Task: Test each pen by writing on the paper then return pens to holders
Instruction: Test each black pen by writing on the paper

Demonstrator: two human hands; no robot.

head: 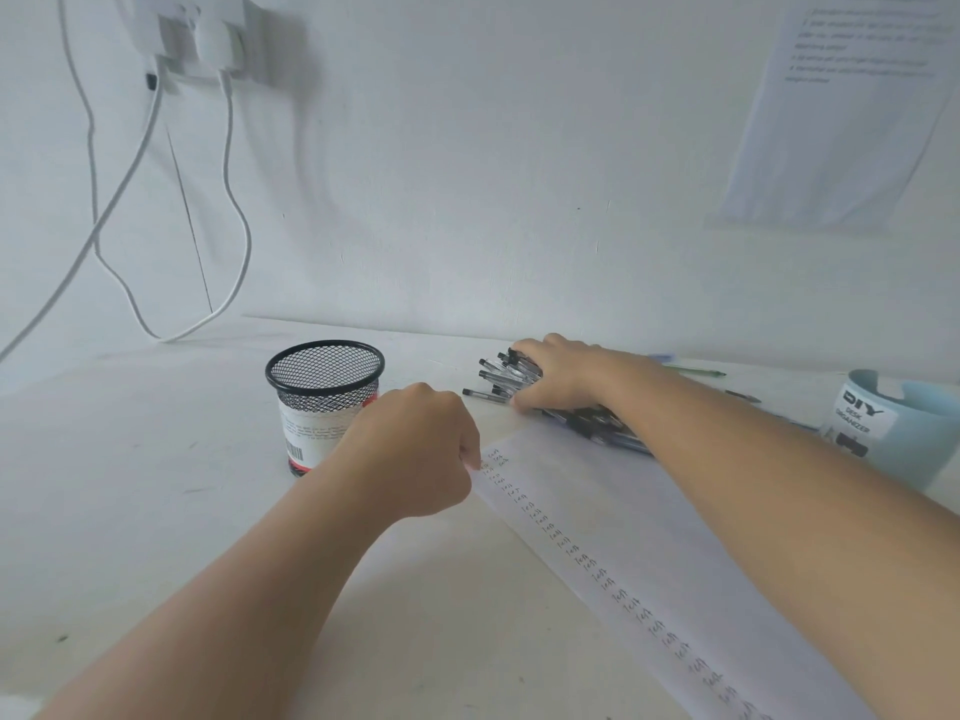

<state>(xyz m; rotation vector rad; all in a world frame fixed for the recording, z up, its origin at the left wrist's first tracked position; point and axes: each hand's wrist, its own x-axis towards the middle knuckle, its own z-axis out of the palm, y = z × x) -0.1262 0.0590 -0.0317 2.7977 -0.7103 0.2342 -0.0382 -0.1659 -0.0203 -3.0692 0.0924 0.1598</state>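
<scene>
A white sheet of paper [613, 517] lies slantwise on the desk, with a long column of small handwritten words along its left edge. My left hand [415, 449] rests on the paper's top left corner, its fingers curled under and holding nothing that I can see. My right hand [561, 374] lies over a heap of black-capped pens [498, 376] at the back of the desk, fingers curled round a bundle of them. More pens [608, 428] stretch out under my right wrist. A black mesh holder [324, 392] stands empty beside my left hand.
A light blue desk organizer [904, 433] with a "DIY" label stands at the right edge. A green pen [696, 370] lies near the wall behind my right arm. White cables [228, 210] hang from a wall socket at upper left. A printed sheet [841, 111] hangs on the wall.
</scene>
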